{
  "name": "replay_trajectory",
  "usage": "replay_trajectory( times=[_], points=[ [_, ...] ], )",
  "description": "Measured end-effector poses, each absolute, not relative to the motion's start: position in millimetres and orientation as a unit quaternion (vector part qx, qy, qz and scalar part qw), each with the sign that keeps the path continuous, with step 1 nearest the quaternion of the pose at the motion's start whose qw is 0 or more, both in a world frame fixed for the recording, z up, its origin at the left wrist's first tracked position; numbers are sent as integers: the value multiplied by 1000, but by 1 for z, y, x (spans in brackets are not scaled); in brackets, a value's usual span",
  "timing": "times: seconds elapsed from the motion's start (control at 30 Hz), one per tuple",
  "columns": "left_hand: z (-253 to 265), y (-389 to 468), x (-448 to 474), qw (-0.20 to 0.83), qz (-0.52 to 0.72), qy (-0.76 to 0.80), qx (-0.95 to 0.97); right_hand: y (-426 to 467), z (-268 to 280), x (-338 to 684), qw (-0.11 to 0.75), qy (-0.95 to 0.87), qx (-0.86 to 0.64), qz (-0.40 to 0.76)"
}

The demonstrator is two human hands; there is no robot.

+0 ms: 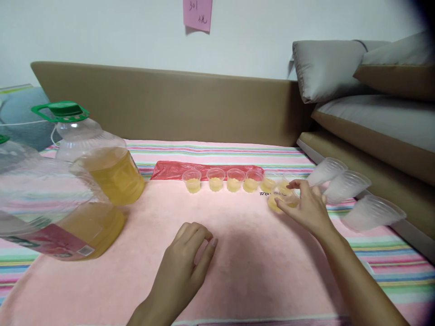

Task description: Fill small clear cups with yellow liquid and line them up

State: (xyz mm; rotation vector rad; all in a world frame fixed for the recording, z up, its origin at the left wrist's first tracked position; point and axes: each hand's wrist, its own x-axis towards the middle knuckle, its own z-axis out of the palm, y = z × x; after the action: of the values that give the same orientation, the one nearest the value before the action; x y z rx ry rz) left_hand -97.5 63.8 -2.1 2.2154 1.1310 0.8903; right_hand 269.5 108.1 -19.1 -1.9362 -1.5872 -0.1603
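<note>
Our right hand (307,206) is curled around a small clear plastic cup part-filled with yellow liquid (282,202), thumb on the near wall and fingertips over the far rim, so the grip is closed on that cup. The cup stands on the pink towel (238,253) that covers the striped bed, at the right end of a row of five similar small filled cups (231,180) lined up in front of a red plastic bag (173,170). It sits just nearer to us than the row and close beside its last cup.

We judge this cup to be light, thin-walled and easily squashed; squeezing would buckle the wall and push liquid over the rim. If the liquid is oil, the outside may be slick. A gentle hold low on the wall, kept upright, seems best.

Our left hand (188,262) rests on the towel, fingers loosely bent, holding nothing, well apart from the cups. Two large clear jugs of yellow liquid with green caps (102,167) stand at the left. Empty clear plastic cups lying on their sides (350,190) are just right of the right hand.
</note>
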Motion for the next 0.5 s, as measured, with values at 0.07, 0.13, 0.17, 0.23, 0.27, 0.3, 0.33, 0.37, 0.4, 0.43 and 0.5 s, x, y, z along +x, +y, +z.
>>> replay_trajectory(
  times=[0.07,0.13,0.17,0.23,0.27,0.3,0.33,0.37,0.4,0.43,0.5],
  points=[
    [-2,64,-97,248,327,415,812,109,-21,269,309,-604,-732,-61],
    [-2,64,-97,250,325,417,811,110,-22,270,307,-607,-731,-62],
    [-2,64,-97,250,323,418,811,110,-22,270,306,-608,-730,-63],
    [-3,64,-97,249,321,418,813,109,-21,270,308,-611,-726,-67],
    [-3,64,-97,248,321,418,813,107,-18,269,319,-612,-720,-75],
    [-3,65,-97,246,322,417,813,104,-14,269,339,-614,-708,-89],
    [-3,65,-97,244,323,417,814,99,-10,267,369,-614,-690,-107],
    [-3,65,-97,241,324,416,814,93,-5,265,408,-609,-668,-128],
    [-2,65,-97,238,327,414,816,85,0,262,454,-598,-644,-149],
    [-2,65,-96,234,330,410,818,76,4,257,499,-583,-620,-164],
    [-2,65,-95,225,339,394,824,60,7,243,566,-559,-582,-165]
  ],
)
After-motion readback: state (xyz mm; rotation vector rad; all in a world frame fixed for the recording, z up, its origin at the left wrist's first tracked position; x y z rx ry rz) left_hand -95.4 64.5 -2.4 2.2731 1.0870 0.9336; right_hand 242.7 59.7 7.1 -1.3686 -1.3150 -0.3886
